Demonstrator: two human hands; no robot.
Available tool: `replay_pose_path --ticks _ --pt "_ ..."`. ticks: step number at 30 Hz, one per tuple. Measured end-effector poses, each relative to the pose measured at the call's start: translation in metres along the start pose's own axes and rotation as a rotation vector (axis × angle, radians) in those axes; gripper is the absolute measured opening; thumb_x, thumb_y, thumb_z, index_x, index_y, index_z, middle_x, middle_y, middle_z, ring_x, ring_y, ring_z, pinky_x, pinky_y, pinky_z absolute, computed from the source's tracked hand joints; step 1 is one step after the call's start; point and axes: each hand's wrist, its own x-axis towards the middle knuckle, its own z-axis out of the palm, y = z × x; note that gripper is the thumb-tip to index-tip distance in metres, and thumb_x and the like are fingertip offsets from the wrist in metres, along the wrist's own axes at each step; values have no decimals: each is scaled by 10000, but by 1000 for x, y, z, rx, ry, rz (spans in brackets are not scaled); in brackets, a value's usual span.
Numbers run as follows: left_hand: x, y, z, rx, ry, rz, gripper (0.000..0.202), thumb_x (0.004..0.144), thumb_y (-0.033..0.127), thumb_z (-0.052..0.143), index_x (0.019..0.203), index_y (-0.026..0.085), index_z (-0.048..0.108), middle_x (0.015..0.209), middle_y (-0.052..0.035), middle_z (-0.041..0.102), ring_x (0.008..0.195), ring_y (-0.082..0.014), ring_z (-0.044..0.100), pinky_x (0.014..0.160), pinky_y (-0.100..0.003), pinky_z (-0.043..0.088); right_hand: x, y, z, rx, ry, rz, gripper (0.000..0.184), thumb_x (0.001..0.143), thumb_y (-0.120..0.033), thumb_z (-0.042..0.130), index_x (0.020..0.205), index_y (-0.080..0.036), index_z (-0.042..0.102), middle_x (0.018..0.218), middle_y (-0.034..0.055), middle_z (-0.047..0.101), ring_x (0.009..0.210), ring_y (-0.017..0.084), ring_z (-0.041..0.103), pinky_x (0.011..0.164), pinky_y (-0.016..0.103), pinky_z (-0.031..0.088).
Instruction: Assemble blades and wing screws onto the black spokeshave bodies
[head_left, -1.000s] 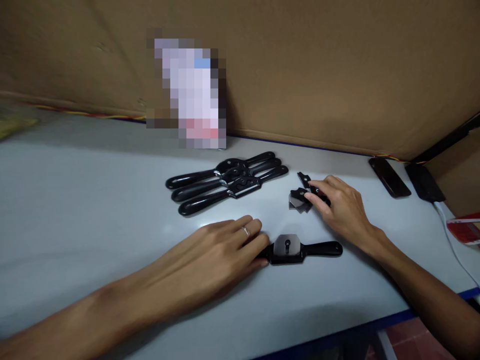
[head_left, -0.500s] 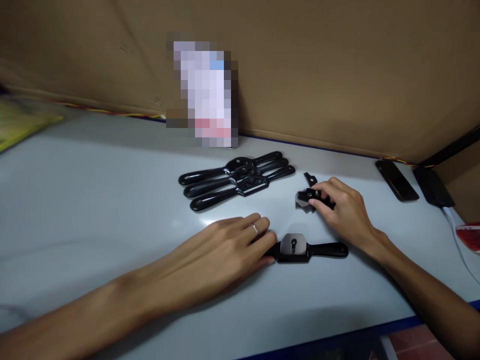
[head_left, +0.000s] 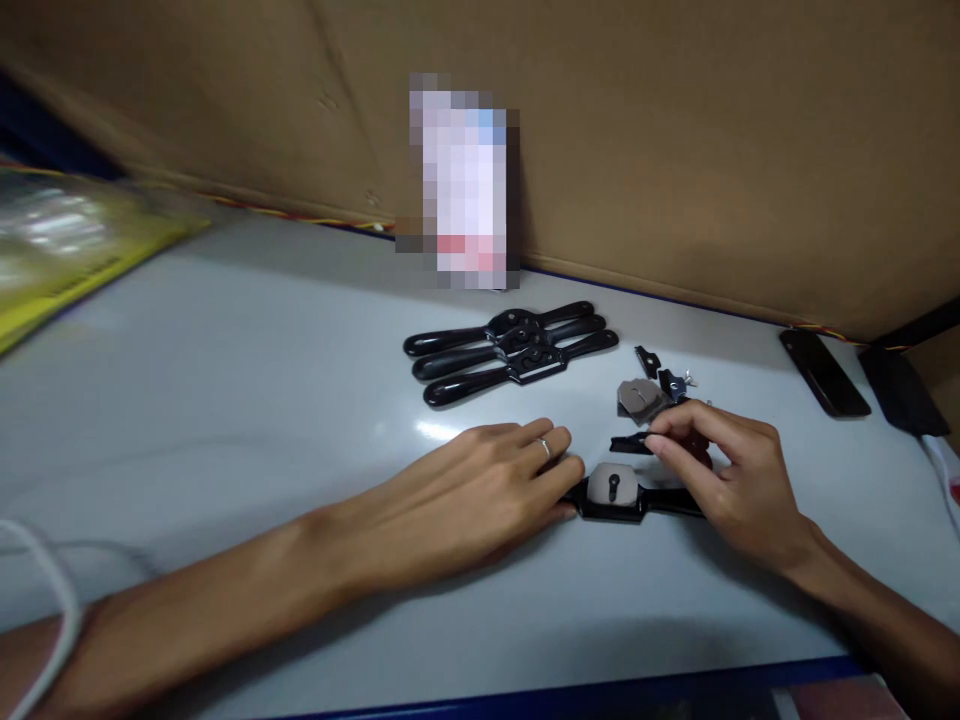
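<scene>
Spokeshave (head_left: pixel 630 493) body lies flat near the front of the desk (head_left: pixel 225 400), with a grey blade seated in its middle. The left hand (head_left: pixel 480 490) rests palm down over its left handle, fingers closed loosely on it. The right hand (head_left: pixel 731 470) pinches a small black cap piece (head_left: pixel 628 444) between thumb and fingertips, just behind the body and above its right handle. Loose grey blades (head_left: pixel 639 398) and small black clamps with a screw (head_left: pixel 671 383) lie just beyond, and three assembled spokeshaves (head_left: pixel 514 350) sit side by side further back.

The pinch is light and taken at one end, so the cap piece could swing or slip and knock the seated blade askew. A fingertip could also slide onto the blade's edge. The right wrist hangs near the loose parts and could scatter them.
</scene>
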Motion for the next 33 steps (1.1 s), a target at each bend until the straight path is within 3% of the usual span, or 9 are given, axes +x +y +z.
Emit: replay_pose_path --ticks 5,21,25,33 --pt "1 0 -2 -2 9 10 126 981 276 545 901 179 532 860 -26 558 732 -177 503 611 -300 374 -6 -7 5 66 -91 25 109 913 -190 635 805 -192 630 663 -51 583 553 78 483 543 228 390" --pt "1 0 -2 -7 23 20 131 1002 243 489 901 173 534 850 -27 552 713 -174 496 601 -305 357 -11 -4 14 58 -170 -86 110 908 -152 605 818 -178 661 731 -15 622 627 94 554 601 244 428" --pt "0 0 -2 7 24 18 132 1002 257 494 902 178 529 847 -27 550 718 -180 499 602 -307 357 -9 -3 10 5 -112 -111 133 943 -172 565 855 -193 662 748 0 644 650 119 585 610 268 449" --pt "-2 0 -2 -10 -16 -4 125 995 253 505 892 185 526 862 -30 556 705 -177 494 593 -305 363 9 13 -16 -284 144 -167 135 938 -177 581 823 -221 639 701 4 636 581 131 531 567 295 399"
